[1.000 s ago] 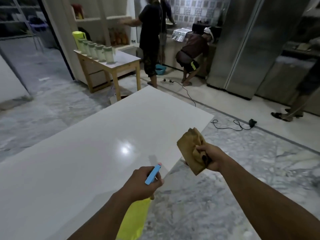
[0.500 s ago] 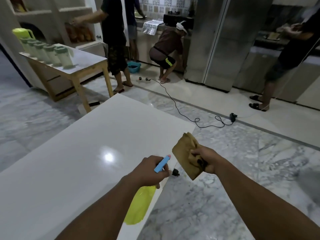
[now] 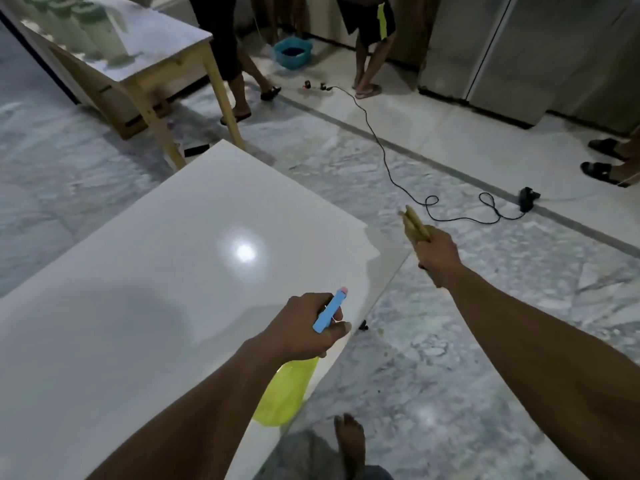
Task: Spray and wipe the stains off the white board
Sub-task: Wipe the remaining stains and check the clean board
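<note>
1. Where the view ends at six o'clock, a bare foot (image 3: 349, 441) stands on the marble floor (image 3: 450, 375), just beside the near edge of the white board (image 3: 156, 271).
2. The left hand (image 3: 304, 323) is curled tight round the neck of the spray bottle (image 3: 287, 393). Its blue nozzle points toward one o'clock over the board's right edge. The forearm and the bottle's yellow body cover part of that edge.
3. A small black object (image 3: 363, 326) lies on the floor at three o'clock of that hand, too small to identify.
4. The glossy board spreads from seven to eleven o'clock, with a lamp glare near its middle.
5. The right hand (image 3: 438, 258) clamps a folded tan cloth (image 3: 415, 225) above the floor, just off the board's right corner.
6. A black cable (image 3: 381, 150) snakes from twelve o'clock to a plug (image 3: 528, 197) at two o'clock.
7. A wooden table (image 3: 156, 60) bearing blurred jars (image 3: 86, 29) stands at eleven o'clock, near the board's far corner.
8. Farthest off are a blue basin (image 3: 293, 51) between two people's legs at twelve o'clock, steel doors (image 3: 502, 46) at one o'clock, and sandalled feet (image 3: 606, 157) at three o'clock.
</note>
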`<state>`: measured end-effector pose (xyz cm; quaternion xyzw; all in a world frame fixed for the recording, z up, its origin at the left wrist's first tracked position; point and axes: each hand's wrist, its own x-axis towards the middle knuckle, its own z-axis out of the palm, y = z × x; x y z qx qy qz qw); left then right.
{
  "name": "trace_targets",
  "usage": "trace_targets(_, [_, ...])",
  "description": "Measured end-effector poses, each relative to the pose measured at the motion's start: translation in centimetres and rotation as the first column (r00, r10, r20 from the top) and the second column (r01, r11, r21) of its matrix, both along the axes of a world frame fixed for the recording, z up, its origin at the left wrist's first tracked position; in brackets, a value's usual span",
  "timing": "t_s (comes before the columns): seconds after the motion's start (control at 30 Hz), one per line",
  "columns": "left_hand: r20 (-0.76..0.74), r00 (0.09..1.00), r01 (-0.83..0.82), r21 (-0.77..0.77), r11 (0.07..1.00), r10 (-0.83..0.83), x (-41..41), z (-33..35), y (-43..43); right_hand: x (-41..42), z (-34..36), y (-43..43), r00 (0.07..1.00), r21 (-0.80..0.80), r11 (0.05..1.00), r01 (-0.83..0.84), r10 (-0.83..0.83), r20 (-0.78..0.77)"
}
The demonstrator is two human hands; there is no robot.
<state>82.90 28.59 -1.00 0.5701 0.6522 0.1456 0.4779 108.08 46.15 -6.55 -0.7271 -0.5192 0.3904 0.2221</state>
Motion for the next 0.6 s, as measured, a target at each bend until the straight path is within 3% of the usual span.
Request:
trace_targets(0.2, [-0.023, 0.994, -0.104, -0.036, 0.994, 0.103, -2.1, -1.6, -0.3, -2.0, -8.4, 1.0, 0.977, 0.038, 0.979, -0.199, 0.195, 0.085])
trace_targets(0.33, [-0.021, 0.975, -0.223, -0.029, 0.974, 0.223, -5.0, -2.3, -2.7, -5.2, -13.4, -2.2, 0.958, 0.202, 0.965, -0.165, 0.109, 0.266])
trace_targets(0.43, [-0.048, 0.953, -0.299, -0.016, 0.954, 0.298, -7.8, -2.7, -5.0, -9.1, -13.4, -6.6, 0.954, 0.243, 0.967, -0.080, 0.004, 0.298])
trace_targets(0.6, [-0.081, 0.932, -0.353, 0.016, 0.936, 0.353, -11.6, -2.8, -10.4, -14.3, -13.0, -15.6, 0.954, 0.246, 0.964, -0.100, 0.022, 0.300])
